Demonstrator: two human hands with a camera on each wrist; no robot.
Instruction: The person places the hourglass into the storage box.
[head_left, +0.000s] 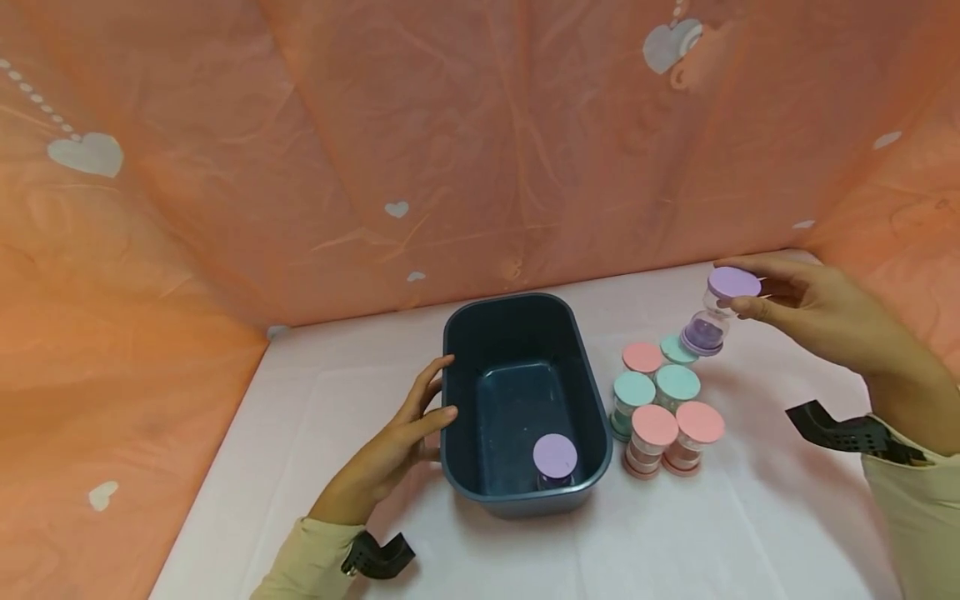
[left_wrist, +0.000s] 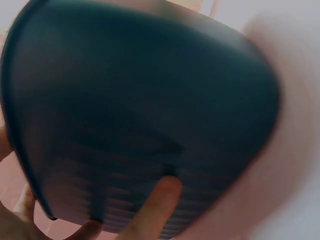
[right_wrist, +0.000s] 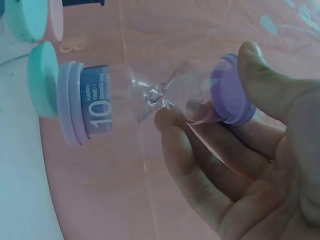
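Head view: right hand (head_left: 813,312) pinches purple hourglass (head_left: 718,312); left hand (head_left: 397,450) touches bin (head_left: 465,333).

Only readable text I see is on the purple sand timer (right_wrist: 150,97) my right hand (right_wrist: 250,165) holds: a large white "10" on the blue band by its lower cap. Small white lines sit above the number, possibly "HAPPY TIME", too tiny to confirm. Nothing legible on the bin or the other timers.
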